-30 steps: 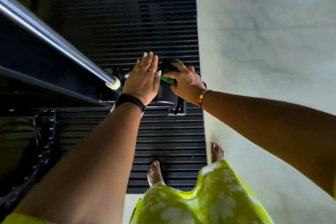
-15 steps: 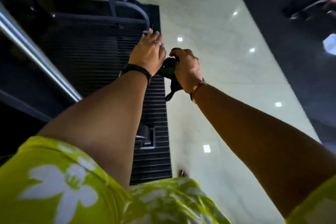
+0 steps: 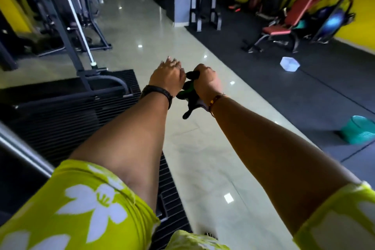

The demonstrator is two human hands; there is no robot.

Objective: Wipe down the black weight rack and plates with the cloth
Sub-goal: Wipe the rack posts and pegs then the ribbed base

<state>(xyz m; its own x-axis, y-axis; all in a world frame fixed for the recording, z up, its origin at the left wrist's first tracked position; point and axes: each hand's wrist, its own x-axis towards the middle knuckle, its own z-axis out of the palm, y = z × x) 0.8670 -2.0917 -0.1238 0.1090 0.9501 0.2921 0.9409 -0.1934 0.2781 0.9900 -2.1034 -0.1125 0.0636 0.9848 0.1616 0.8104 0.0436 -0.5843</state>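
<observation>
The right hand (image 3: pixel 207 81) is gripping the bunched green-and-black cloth (image 3: pixel 187 96) in mid-air, its tail dangling. The left hand (image 3: pixel 167 78) is hovering just beside it, fingers straight. The cloth is looking light, soft and floppy, best gripped mid-bunch. The black weight rack (image 3: pixel 60 109) is lying below-left, apart from both hands.

My arms outstretched, hands side by side.
Left hand (image 3: pixel 168 76) flat, fingers (image 3: pixel 171 62) straight; right hand (image 3: pixel 208 82) fisted round cloth (image 3: pixel 187 92).
</observation>
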